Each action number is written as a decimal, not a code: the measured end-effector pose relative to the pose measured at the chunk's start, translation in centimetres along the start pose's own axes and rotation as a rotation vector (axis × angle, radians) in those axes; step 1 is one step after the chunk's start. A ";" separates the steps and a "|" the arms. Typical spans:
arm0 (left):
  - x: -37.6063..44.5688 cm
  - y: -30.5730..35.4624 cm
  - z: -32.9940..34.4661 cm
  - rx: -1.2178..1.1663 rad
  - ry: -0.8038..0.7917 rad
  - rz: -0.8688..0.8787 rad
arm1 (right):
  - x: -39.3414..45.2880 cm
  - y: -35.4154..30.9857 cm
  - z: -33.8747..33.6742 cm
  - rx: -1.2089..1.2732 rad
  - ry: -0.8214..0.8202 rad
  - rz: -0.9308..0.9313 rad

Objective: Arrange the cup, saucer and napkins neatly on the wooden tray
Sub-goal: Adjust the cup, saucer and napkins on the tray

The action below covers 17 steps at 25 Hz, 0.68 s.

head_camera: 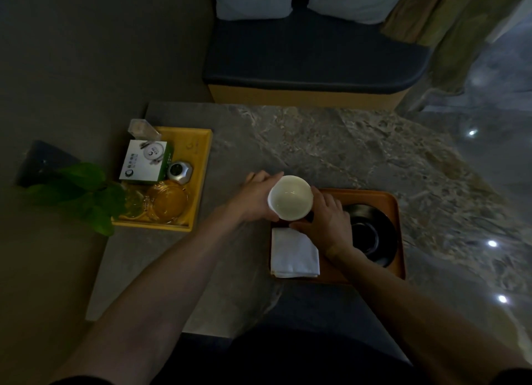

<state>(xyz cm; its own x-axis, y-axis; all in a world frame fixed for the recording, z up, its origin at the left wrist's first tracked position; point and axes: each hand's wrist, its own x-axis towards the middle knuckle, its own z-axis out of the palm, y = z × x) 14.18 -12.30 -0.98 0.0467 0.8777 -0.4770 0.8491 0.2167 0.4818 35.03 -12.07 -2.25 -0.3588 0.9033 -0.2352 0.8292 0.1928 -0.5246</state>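
A white cup point(290, 197) is held upright above the far left corner of the wooden tray point(398, 212). My left hand point(254, 196) wraps its left side and my right hand point(325, 220) grips its right side. White folded napkins point(293, 253) lie flat in the tray's near left part. A black saucer point(374, 235) rests in the tray's right half, partly hidden by my right wrist.
A yellow tray point(201, 154) at the table's left holds a white-green box point(145, 161), a silver lidded pot point(180, 171) and amber glassware point(167, 202). Green leaves point(83, 194) overlap its near left corner. A dark cushioned bench point(313, 56) stands beyond the marble table point(345, 143).
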 end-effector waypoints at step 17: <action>-1.9 1.3 4.1 -0.088 0.276 -0.084 | 3.5 1.8 -3.1 -0.177 -0.204 -0.175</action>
<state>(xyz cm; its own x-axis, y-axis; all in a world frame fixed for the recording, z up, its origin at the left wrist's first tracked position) 17.37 -15.38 -2.44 -0.1769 0.9354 -0.3061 0.7945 0.3193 0.5166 36.64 -7.41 -1.47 -0.5663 0.7584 -0.3227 0.8026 0.4185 -0.4250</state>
